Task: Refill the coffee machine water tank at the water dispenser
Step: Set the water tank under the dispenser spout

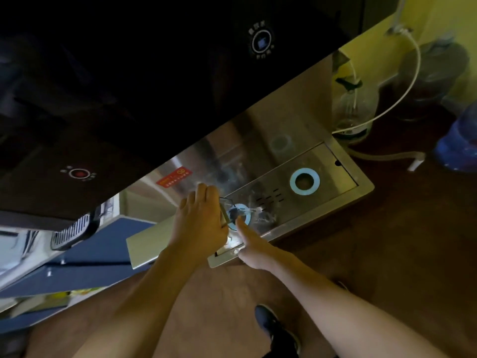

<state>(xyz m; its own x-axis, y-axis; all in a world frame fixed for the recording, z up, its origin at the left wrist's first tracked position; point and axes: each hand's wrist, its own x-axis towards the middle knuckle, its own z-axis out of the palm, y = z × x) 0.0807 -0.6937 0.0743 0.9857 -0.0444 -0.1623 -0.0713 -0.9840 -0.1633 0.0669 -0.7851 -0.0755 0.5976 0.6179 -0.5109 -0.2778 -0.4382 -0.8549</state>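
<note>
Over the steel drip tray [325, 164], our left hand [204, 218] curls round the clear water tank [254, 213], just right of its fingers. Our right hand [249, 245] lays its thumb alongside, its other fingers hidden. We should hold the tank level, centred on the blue ring [245, 220].

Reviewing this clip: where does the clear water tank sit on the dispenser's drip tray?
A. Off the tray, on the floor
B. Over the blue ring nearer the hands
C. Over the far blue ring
B: the clear water tank, gripped by the left hand, stands over the near blue ring; the far blue ring on the drip tray is uncovered.
</note>
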